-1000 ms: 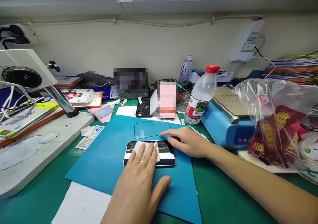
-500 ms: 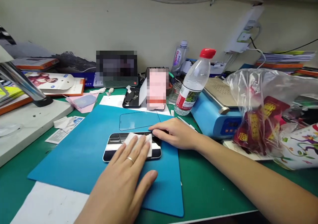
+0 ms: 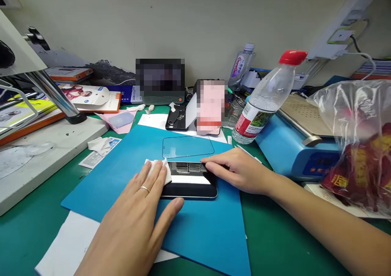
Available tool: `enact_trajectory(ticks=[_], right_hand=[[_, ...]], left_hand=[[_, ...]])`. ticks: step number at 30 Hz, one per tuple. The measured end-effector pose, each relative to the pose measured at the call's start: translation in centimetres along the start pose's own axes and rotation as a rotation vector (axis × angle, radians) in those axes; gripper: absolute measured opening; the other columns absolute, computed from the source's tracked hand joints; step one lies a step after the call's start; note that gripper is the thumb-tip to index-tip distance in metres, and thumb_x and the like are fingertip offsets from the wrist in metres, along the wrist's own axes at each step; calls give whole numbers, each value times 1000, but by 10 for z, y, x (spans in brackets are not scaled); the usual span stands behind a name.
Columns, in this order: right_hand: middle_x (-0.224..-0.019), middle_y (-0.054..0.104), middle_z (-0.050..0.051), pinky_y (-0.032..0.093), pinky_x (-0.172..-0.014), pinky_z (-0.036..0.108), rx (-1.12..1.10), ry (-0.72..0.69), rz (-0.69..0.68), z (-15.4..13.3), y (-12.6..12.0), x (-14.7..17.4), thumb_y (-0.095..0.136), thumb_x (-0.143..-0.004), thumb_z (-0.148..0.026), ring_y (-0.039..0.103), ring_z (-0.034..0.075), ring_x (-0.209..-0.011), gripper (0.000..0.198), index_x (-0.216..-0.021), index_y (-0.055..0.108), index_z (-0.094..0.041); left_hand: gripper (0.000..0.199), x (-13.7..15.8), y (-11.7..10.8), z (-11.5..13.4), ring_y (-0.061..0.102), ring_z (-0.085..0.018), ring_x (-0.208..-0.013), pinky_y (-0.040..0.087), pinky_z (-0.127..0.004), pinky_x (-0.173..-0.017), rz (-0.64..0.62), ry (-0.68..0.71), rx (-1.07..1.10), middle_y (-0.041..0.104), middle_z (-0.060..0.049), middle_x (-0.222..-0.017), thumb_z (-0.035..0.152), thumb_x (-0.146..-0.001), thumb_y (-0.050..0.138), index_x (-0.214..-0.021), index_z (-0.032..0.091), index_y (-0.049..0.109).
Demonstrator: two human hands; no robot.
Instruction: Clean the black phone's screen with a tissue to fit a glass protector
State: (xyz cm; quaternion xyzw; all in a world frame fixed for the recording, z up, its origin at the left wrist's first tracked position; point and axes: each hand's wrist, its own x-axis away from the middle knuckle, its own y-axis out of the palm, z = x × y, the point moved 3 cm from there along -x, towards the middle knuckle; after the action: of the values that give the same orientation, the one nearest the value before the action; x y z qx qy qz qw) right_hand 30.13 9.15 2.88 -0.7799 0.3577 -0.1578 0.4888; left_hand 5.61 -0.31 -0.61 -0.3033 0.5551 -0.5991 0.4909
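L. hand (image 3: 131, 210) lies flat, palm down, fingers nearly tog. & thumb spread apart, pressing a white cloth (image 3: 168, 177) onto the L. end of a black phone (image 3: 192, 190); it isn't clamped on anything. R. hand (image 3: 240, 168) is at the phone's far R. corner, index & thumb bent close tog. by the edge; can't tell if they pinch it. Phone lies flat on the blue mat (image 3: 210, 231), lengthwise L. to R., w/ bright reflections on its glass. Just beyond, also on the mat, is a clear dark-edged sheet (image 3: 187, 147). Behind: a red-capped bottle (image 3: 264, 100), red/white label w/ a green pic, print too small to read; a 2nd bottle (image 3: 241, 64), lettering starts "Ga", rest unclear. Blue box (image 3: 126, 93) seems to say "LCD". Blue scale (image 3: 275, 145) stands R., near a clear bag (image 3: 357, 157) of red packets w/ yellow characters, too blurry to read. Torn packet (image 3: 99, 155) L. of mat has blue/white print, also illegible.
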Motion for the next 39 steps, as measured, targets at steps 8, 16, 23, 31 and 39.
enact_trajectory(ticks=[8, 16, 23, 31, 39], right_hand=[[-65, 66, 1, 33, -61, 29, 16, -18, 13, -2, -3, 2, 39, -111, -42, 51, 13, -59, 52, -71, 64, -19], [-64, 65, 0, 31, -62, 29, 17, 10, 27, 3, -2, 3, 40, -111, -43, 48, 13, -59, 51, -69, 60, -20], [-58, 57, 0, 28, -59, 32, 21, 136, 108, 6, -5, 3, 38, -110, -48, 43, 13, -55, 57, -62, 53, -21], [-55, 41, -3, 24, -58, 33, -17, 231, 155, 4, -8, 2, 44, -105, -48, 38, 13, -55, 54, -58, 38, -22], [-53, 40, -3, 24, -56, 32, -39, 212, 127, 5, -5, 1, 45, -102, -46, 38, 12, -53, 54, -55, 40, -22]], left_hand=[[79, -17, 5, 70, 58, -42, -139, 63, -55, -103, 165, 221, -84, 54, -16, -155, 62, -112, 23, -149, 5, 62], [80, -21, 0, 88, 50, -39, -146, 57, -54, -111, -22, 307, 69, 47, -10, -159, 68, -110, 21, -154, 11, 57], [80, -10, -3, 42, 40, -37, -153, 49, -54, -119, -79, 102, 89, 36, -10, -167, 69, -109, 24, -164, 14, 44], [75, 2, -4, -4, 25, -33, -162, 40, -58, -125, -96, -153, 155, 32, -3, -174, 68, -109, 25, -169, 26, 34], [79, -8, 2, 3, 21, -35, -164, 36, -59, -127, -89, -148, 139, 27, -5, -176, 70, -109, 24, -171, 22, 28]])
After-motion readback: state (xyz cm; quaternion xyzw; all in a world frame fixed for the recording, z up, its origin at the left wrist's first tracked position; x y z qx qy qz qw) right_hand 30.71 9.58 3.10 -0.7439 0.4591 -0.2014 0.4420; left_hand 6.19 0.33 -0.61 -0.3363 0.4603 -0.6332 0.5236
